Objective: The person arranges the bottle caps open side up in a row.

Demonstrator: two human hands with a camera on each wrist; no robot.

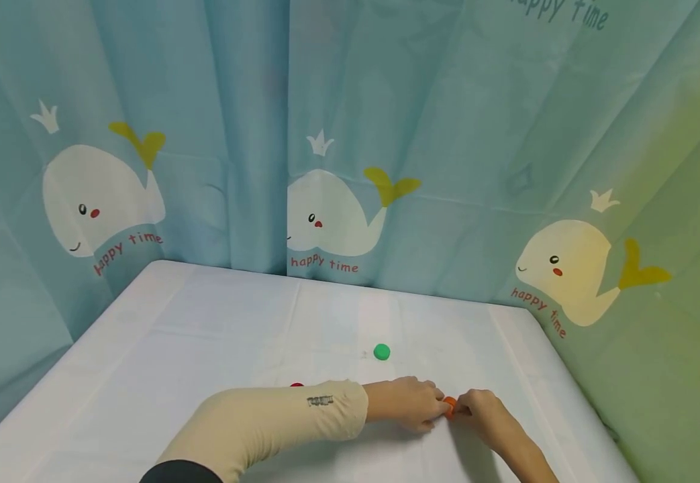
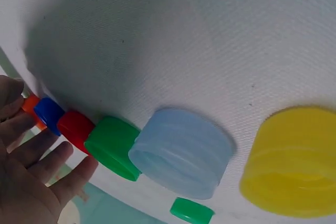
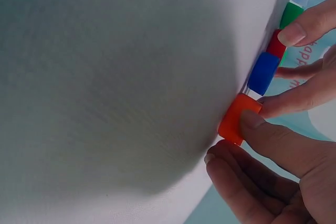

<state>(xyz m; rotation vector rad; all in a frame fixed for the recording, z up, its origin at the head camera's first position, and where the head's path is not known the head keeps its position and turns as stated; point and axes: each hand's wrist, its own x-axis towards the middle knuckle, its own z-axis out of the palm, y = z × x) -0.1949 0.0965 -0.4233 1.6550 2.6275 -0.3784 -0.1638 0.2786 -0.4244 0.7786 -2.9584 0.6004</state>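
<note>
My right hand point(image 1: 487, 414) pinches an orange bottle cap point(image 3: 237, 119), its thumb lying on the cap's side in the right wrist view. Beside the cap is my left hand point(image 1: 409, 402), fingers extended and spread in the left wrist view, one fingertip reaching to the orange cap. A blue cap point(image 2: 49, 115), a red cap point(image 2: 76, 130), a green cap point(image 2: 113, 148), a light blue translucent cap point(image 2: 181, 153) and a yellow cap point(image 2: 291, 163) run in a row from the orange one. In the head view my left hand and sleeve hide most of this row.
Another green cap point(image 1: 382, 351) lies farther back on the white-covered table point(image 1: 217, 315). Part of a red cap point(image 1: 297, 385) shows behind the beige left sleeve point(image 1: 265, 419). Blue-green curtains point(image 1: 253, 134) printed with whales hang along the table's back and sides.
</note>
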